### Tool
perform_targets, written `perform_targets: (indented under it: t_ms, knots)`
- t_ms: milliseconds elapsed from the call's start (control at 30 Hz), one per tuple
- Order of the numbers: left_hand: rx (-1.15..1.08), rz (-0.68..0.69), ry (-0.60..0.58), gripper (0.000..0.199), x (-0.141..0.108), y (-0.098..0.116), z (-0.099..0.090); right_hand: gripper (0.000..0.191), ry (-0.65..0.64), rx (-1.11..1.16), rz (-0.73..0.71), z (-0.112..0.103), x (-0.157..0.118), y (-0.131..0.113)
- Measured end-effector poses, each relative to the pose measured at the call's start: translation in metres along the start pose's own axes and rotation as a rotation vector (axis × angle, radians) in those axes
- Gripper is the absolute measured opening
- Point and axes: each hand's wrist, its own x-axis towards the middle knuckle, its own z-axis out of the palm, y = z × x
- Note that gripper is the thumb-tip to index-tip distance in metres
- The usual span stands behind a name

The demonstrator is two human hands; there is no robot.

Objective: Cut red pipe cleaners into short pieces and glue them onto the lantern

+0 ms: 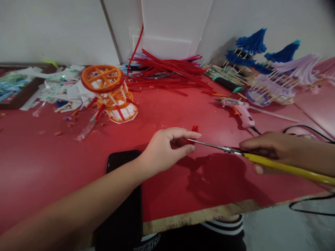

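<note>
Between thumb and fingers, my left hand (170, 148) pinches short red pipe cleaner pieces (195, 129) above the red tabletop. My right hand (272, 150) is closed round the yellow handle of a pair of scissors (230, 150). The blades point left and reach the red pieces at my left fingertips; whether they are cutting I cannot tell. Beyond my left hand stands an orange and white round frame (115, 92) of pipe cleaners and sticks, with red strips on its sides.
A black phone (120, 209) lies under my left forearm. A pink glue gun (239, 109) with a black cord is at the right. Red pipe cleaners (170, 71) are heaped at the back, near blue and lilac roofed models (285, 76). Plastic scraps (65, 87) lie at left.
</note>
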Motion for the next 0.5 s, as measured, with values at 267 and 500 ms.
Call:
perform_targets:
  t_ms: [267,500]
  knots:
    - [-0.028,-0.02,-0.036,0.028,0.0003,0.0008,-0.0002,0.048,-0.03,-0.032,0.018,-0.0033,0.0006,-0.0003]
    - [-0.048,-0.04,-0.042,0.028,0.0004,0.0007,0.0007,0.05,-0.026,-0.025,0.007,-0.0037,-0.0017,-0.002]
